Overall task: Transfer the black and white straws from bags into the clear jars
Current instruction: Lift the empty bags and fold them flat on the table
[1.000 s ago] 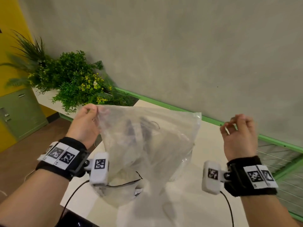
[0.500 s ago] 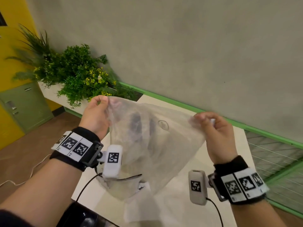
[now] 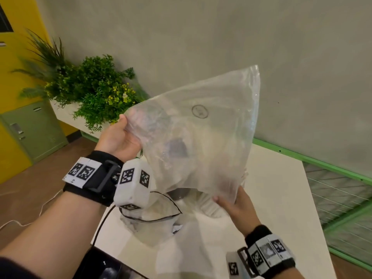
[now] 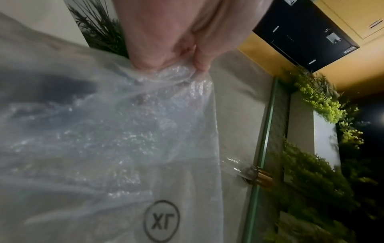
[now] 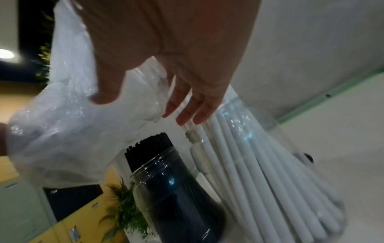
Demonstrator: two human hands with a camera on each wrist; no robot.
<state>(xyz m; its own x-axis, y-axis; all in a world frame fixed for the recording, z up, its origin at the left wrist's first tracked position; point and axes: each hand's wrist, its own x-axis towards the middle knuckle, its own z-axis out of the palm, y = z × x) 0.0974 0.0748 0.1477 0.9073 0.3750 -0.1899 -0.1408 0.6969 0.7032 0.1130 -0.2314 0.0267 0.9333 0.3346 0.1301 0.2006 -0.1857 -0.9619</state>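
Clear bag (image 3: 193,141), apparently empty, stretched diagonally above both jars (image 5: 176,185): left hand (image 3: 118,137) pinches its upper corner, right hand (image 3: 235,206) its lower, nearer the jars.

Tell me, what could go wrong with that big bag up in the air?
The plastic bag hangs right over the jar of black straws and the jar of white straws; swinging down, it might tip one. The right hand holds only a corner, so the slippery plastic could slip free.

Clear plastic bag (image 3: 201,141): crumpled, held aloft, frame centre. Black straws (image 5: 149,151): upright in clear jar (image 5: 176,194), lower centre. White straws (image 5: 259,172): bundled in the adjacent jar (image 5: 268,118), right.
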